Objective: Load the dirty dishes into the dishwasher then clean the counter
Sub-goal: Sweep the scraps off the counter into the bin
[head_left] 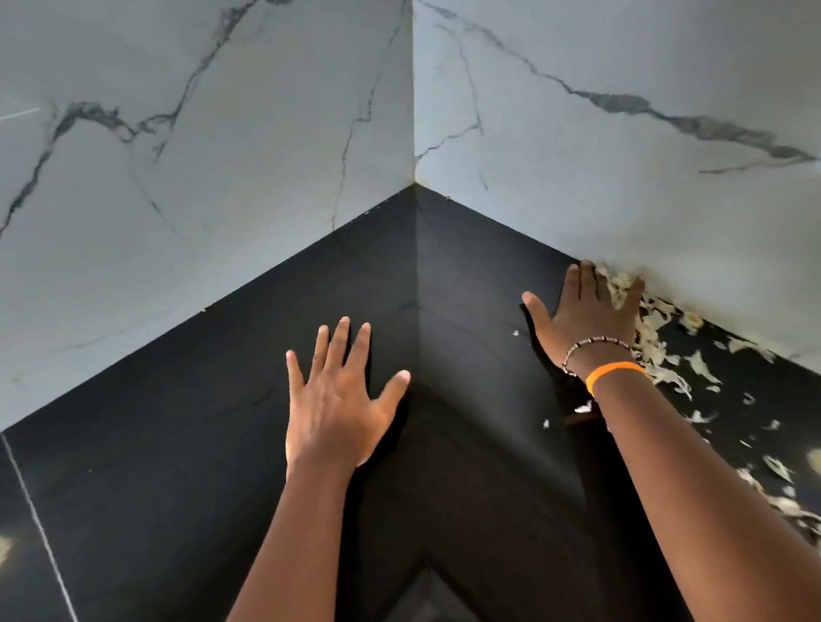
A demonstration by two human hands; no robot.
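2 hands: both flat on the counter (156, 445), holding nothing.
Left hand (339, 402): frame centre, fingers spread.
Right hand (587, 315): centre right, fingers straight, touching scraps (662, 357).
Scraps: along right wall (650, 48), trailing to lower right.
Wrist: 2 bracelets (606, 361).

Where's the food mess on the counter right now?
In the head view, the pale food scraps lie on the right side of the black counter, along the marble wall, beside the right hand.
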